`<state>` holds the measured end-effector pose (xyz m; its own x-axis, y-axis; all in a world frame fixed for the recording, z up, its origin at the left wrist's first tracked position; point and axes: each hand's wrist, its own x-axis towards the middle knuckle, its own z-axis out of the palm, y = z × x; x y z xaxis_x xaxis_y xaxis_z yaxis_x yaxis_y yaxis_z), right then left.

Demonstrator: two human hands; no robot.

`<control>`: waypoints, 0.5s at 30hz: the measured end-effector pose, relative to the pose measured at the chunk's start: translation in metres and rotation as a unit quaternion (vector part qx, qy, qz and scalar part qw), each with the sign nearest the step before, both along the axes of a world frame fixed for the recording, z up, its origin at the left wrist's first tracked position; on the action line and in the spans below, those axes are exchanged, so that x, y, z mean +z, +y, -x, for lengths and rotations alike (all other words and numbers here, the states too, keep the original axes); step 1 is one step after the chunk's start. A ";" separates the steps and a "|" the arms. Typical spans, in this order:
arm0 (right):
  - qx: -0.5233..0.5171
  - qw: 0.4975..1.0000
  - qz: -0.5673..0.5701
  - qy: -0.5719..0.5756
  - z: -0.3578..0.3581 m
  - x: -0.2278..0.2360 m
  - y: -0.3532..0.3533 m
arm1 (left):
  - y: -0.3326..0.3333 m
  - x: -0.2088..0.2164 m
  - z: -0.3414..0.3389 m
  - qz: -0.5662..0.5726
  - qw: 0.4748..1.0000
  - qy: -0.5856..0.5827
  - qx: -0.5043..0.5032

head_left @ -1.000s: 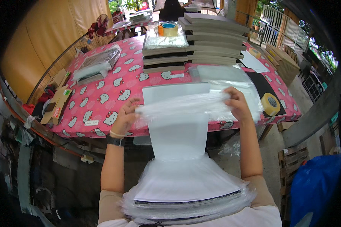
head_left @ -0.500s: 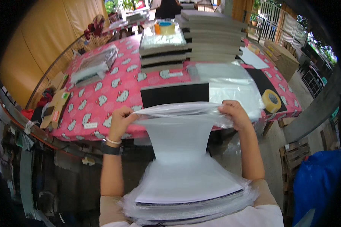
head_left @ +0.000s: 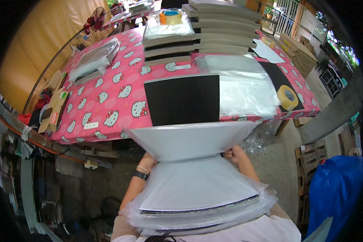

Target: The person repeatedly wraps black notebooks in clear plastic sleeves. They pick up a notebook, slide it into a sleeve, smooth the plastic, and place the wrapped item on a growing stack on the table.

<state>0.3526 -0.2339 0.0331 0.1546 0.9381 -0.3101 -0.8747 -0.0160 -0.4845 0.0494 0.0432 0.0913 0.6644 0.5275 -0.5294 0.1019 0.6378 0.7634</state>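
A white board in clear plastic (head_left: 189, 141) stands tilted in front of me, its upper edge by the table's front edge. My left hand (head_left: 149, 160) grips its lower left side, the fingers mostly hidden behind it. At the lower right side my right hand (head_left: 231, 154) is closed with curled fingers. Nearer to my body, a stack of plastic-wrapped boards (head_left: 197, 187) lies against me, a white face on top and dark edges below. Just beyond the held board, a black board (head_left: 181, 99) lies on the table.
Clear plastic bags (head_left: 248, 92) are spread on the pink patterned tablecloth (head_left: 121, 105). A tape roll (head_left: 287, 98) sits to the right. Behind stand tall board stacks (head_left: 228, 36) and a shorter stack topped by tape (head_left: 171, 17). Wrapped boards (head_left: 94, 60) lie at left.
Both hands have moved down and inward from the bag's raised upper edge to the board's lower sides. The white board's top now spreads wide, and more of the black board shows.
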 end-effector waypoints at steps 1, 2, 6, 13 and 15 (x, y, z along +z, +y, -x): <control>-0.024 0.998 0.030 -0.052 0.005 -0.012 0.002 | -0.004 -0.020 0.002 -0.007 1.000 0.012 0.019; -0.056 0.985 0.067 -0.147 0.011 -0.015 0.007 | -0.007 -0.039 0.002 -0.023 0.999 0.024 0.035; -0.101 0.765 0.257 -0.582 0.055 -0.014 0.033 | -0.006 -0.139 0.020 -0.201 0.954 0.192 0.112; -0.038 0.534 0.404 -0.742 0.055 -0.015 0.044 | -0.025 -0.091 0.002 -0.437 0.816 0.375 0.051; -0.111 0.560 0.306 -0.761 0.055 0.012 0.046 | -0.023 -0.071 0.005 -0.444 0.817 0.365 0.034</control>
